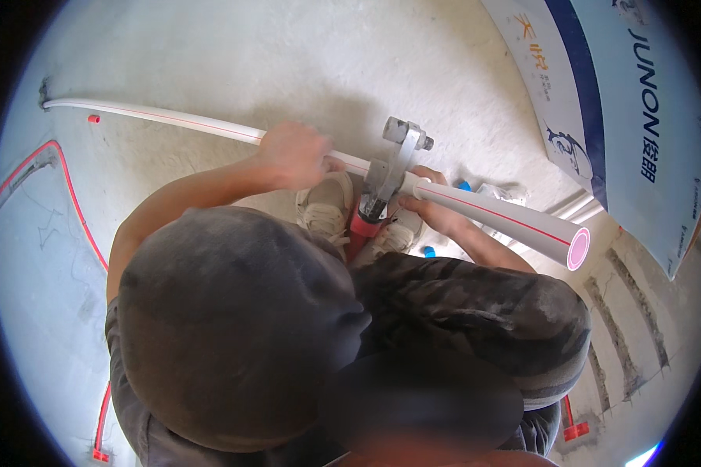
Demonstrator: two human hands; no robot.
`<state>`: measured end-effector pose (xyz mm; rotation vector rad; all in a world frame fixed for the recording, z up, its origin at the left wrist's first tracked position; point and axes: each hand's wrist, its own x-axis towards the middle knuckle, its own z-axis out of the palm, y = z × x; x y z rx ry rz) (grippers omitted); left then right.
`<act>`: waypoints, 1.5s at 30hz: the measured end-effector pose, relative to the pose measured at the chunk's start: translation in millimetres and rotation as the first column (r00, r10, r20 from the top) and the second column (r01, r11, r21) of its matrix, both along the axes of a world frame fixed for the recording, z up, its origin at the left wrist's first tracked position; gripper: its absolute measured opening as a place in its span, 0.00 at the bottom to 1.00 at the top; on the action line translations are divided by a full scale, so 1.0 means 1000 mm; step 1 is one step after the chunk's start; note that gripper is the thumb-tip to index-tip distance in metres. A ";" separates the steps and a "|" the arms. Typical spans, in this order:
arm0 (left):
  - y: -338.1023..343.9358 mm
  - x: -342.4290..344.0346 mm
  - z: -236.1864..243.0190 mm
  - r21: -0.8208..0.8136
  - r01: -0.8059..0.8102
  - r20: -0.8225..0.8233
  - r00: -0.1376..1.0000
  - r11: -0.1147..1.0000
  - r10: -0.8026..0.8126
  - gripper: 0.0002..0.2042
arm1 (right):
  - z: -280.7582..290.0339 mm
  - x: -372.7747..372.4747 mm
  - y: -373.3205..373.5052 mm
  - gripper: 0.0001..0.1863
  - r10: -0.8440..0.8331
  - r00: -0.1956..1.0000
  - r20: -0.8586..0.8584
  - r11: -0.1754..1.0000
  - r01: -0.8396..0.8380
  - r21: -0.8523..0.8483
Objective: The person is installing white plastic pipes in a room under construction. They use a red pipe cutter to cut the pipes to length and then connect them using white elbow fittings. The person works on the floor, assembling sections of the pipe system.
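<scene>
My left hand, slightly blurred, is closed round a long white plastic pipe with a thin red stripe. This pipe stretches to the far left. My right hand wraps round a second white pipe piece, whose pink-lined open end points right. Between my hands stands a pipe fusion welder with grey metal heating dies and a red lower body, set between my shoes. Both pipes meet the lower dies from opposite sides; how deep they sit is hidden. Another die pair above has no pipe in it.
My shoes flank the welder on the concrete floor. Blue caps and a clear plastic bag lie by my right arm. Red conduit runs along the left. A printed board stands at the right, near grooves.
</scene>
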<state>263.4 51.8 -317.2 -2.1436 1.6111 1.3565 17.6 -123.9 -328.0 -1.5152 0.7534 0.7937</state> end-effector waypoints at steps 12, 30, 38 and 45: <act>-0.007 0.000 0.004 -0.007 0.002 -0.005 1.000 1.000 -0.002 0.23 | 0.000 0.001 -0.004 0.31 0.090 0.995 0.053 0.996 -0.088 -0.034; -0.001 -0.007 0.002 -0.079 0.022 0.048 0.999 0.997 -0.018 0.24 | -0.032 -0.019 0.008 0.18 0.018 0.946 0.325 0.983 0.043 -0.179; 0.001 -0.007 -0.014 -0.148 0.020 0.083 0.997 0.989 -0.008 0.23 | -0.019 -0.012 0.001 0.18 -0.092 0.970 0.223 0.993 0.105 -0.047; 0.000 -0.007 -0.024 -0.168 0.034 0.112 0.994 0.985 -0.015 0.23 | -0.030 -0.013 -0.002 0.36 0.004 0.990 0.142 0.997 0.008 -0.081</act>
